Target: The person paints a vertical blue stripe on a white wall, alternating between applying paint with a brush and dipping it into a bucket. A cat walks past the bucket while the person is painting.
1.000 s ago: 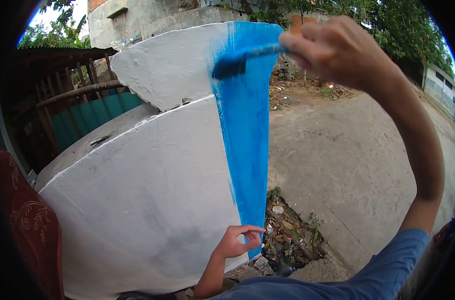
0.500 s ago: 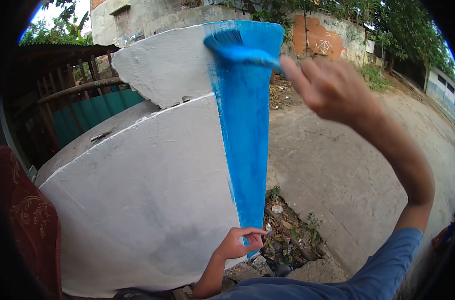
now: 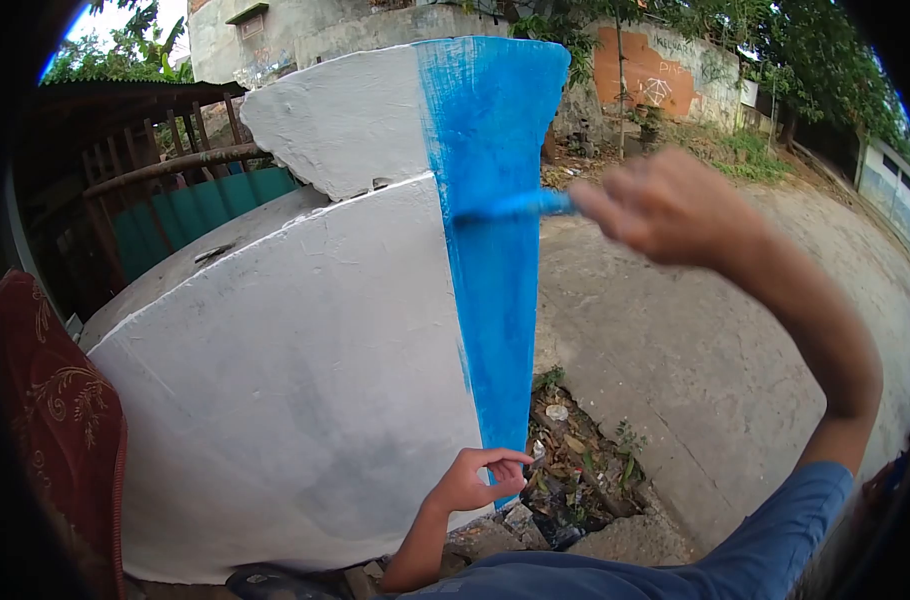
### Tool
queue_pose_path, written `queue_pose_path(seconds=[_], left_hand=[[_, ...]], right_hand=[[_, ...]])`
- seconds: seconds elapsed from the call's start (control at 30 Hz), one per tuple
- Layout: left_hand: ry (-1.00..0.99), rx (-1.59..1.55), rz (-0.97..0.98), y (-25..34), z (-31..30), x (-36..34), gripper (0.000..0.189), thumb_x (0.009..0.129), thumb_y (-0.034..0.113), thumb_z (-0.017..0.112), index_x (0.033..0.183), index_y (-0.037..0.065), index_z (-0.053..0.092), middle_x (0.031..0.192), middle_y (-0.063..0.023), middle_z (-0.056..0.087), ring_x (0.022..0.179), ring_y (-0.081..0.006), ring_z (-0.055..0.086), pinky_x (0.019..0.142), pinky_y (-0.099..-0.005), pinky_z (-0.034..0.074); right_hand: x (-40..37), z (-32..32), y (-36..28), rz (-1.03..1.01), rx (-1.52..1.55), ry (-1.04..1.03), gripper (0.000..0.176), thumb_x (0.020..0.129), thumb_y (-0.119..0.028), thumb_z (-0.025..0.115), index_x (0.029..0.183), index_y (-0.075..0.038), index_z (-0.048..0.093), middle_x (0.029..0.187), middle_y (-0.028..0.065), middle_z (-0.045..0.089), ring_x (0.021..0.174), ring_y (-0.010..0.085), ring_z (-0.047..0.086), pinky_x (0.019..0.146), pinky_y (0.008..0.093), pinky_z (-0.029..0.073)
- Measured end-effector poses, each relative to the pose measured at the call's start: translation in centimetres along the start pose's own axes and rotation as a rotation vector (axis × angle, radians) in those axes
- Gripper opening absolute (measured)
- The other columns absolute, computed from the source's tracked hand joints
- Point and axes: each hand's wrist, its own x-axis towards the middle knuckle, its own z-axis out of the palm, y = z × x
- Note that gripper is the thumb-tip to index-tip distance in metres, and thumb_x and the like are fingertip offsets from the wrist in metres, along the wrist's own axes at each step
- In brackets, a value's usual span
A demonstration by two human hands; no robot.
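A person's right hand (image 3: 665,205), blurred with motion, is pressing a brush (image 3: 505,208) against the corner of a white wall (image 3: 305,380) outdoors. The grip is clamped around the brush's blue handle. The bristles are lying flat on a blue band (image 3: 495,330) of wet-looking paint that is running down the wall's right edge from top to bottom. The brush is sitting about a third of the way down that band, just below the seam where a broken upper slab (image 3: 345,120) is resting on the lower one.

The left hand (image 3: 475,480) is hanging low at the foot of the band, its fingers loosely curled and its grip closing on nothing. Whether it is touching the wall cannot be told.

White graffiti is showing on an orange wall (image 3: 645,75) in the background, including a diamond-like figure, but the writing is too small to read.

Litter (image 3: 575,470) and dry leaves are lying in a gap in the concrete ground (image 3: 695,350) beside the wall's base. A red patterned cloth (image 3: 55,400) is hanging at the far left, and a rusty railing (image 3: 165,170) is standing behind the wall. The person's blue sleeve (image 3: 775,540) is filling the lower right corner.
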Motion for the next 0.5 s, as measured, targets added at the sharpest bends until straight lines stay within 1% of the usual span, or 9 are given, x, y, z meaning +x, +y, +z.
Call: queue_pose_path(seconds=[0.07,0.13,0.17,0.23,0.27,0.3,0.37,0.43,0.5], left_hand=[[0.002,0.004,0.001,0.0,0.0,-0.3,0.031,0.081,0.009,0.073,0.111,0.004,0.068,0.085,-0.0045,0.07,0.075,-0.0107,0.063,0.072,-0.0258,0.051],[0.029,0.027,0.045,-0.2,0.0,-0.8,0.031,0.084,0.013,0.073,0.113,0.004,0.067,0.084,-0.003,0.07,0.076,-0.0079,0.063,0.07,-0.0239,0.05],[0.034,0.029,0.049,-0.2,-0.2,-0.9,0.031,0.084,0.013,0.073,0.113,0.004,0.067,0.084,-0.003,0.07,0.076,-0.0079,0.063,0.07,-0.0239,0.05],[0.06,-0.027,0.017,-0.3,-0.2,-1.4,0.03,0.085,0.012,0.073,0.113,0.003,0.067,0.084,-0.003,0.07,0.075,-0.0078,0.063,0.071,-0.0239,0.05],[0.064,-0.034,0.015,-0.5,0.0,-1.5,0.03,0.085,0.012,0.073,0.113,0.003,0.067,0.084,-0.003,0.07,0.075,-0.0078,0.063,0.071,-0.0239,0.05],[0.059,-0.028,0.016,-0.6,0.0,-1.4,0.03,0.085,0.013,0.073,0.113,0.003,0.067,0.084,-0.0033,0.07,0.076,-0.0079,0.063,0.071,-0.0241,0.05],[0.055,-0.023,0.014,-0.6,0.3,-1.4,0.031,0.085,0.013,0.073,0.113,0.003,0.067,0.084,-0.0035,0.07,0.076,-0.0081,0.063,0.071,-0.0243,0.05],[0.039,-0.016,0.01,-0.5,0.6,-1.3,0.031,0.084,0.014,0.073,0.113,0.003,0.067,0.085,-0.0038,0.071,0.076,-0.0084,0.063,0.071,-0.0248,0.051],[0.037,-0.002,0.021,-0.4,0.7,-1.3,0.031,0.084,0.014,0.073,0.113,0.003,0.067,0.085,-0.0039,0.071,0.076,-0.0085,0.063,0.071,-0.0248,0.051]], right_hand=[[1.1,0.3,2.3,0.066,-0.038,-0.078,0.016,0.092,-0.008,0.053,0.095,0.002,0.065,0.051,0.0,0.047,0.039,0.0109,0.047,0.032,0.0273,0.034],[2.0,-0.1,4.6,0.06,-0.155,0.092,0.02,0.097,-0.012,0.051,0.095,0.002,0.066,0.051,-0.0016,0.047,0.038,0.0079,0.045,0.031,0.0254,0.03],[2.4,-0.3,5.4,0.057,-0.158,0.097,0.02,0.097,-0.012,0.051,0.095,0.002,0.066,0.051,-0.0016,0.047,0.038,0.0079,0.045,0.031,0.0254,0.03],[2.4,-0.8,6.2,0.065,-0.331,0.249,0.019,0.096,-0.013,0.054,0.095,0.002,0.067,0.05,-0.0019,0.047,0.039,0.0071,0.046,0.031,0.0247,0.03],[2.3,-1.1,6.1,0.178,-0.347,0.18,0.013,0.088,-0.013,0.065,0.098,-0.005,0.066,0.058,0.0033,0.054,0.046,0.0106,0.048,0.037,0.027,0.039],[2.3,-1.5,6.4,0.174,-0.344,0.179,0.013,0.088,-0.013,0.065,0.098,-0.005,0.066,0.058,0.0033,0.054,0.046,0.0106,0.048,0.037,0.027,0.039],[2.4,-2.4,7.1,0.096,-0.435,0.34,0.018,0.087,-0.013,0.067,0.102,-0.004,0.066,0.06,0.0031,0.057,0.049,0.0102,0.052,0.04,0.0276,0.044],[2.0,-3.6,6.4,0.123,-0.474,0.301,0.023,0.086,-0.014,0.068,0.106,-0.004,0.066,0.061,0.0029,0.058,0.052,0.0095,0.055,0.041,0.0267,0.046],[2.1,-6.0,4.7,0.199,-0.459,0.253,0.012,0.091,-0.016,0.06,0.088,-0.004,0.062,0.054,0.0004,0.045,0.044,0.011,0.048,0.031,0.0296,0.039]])
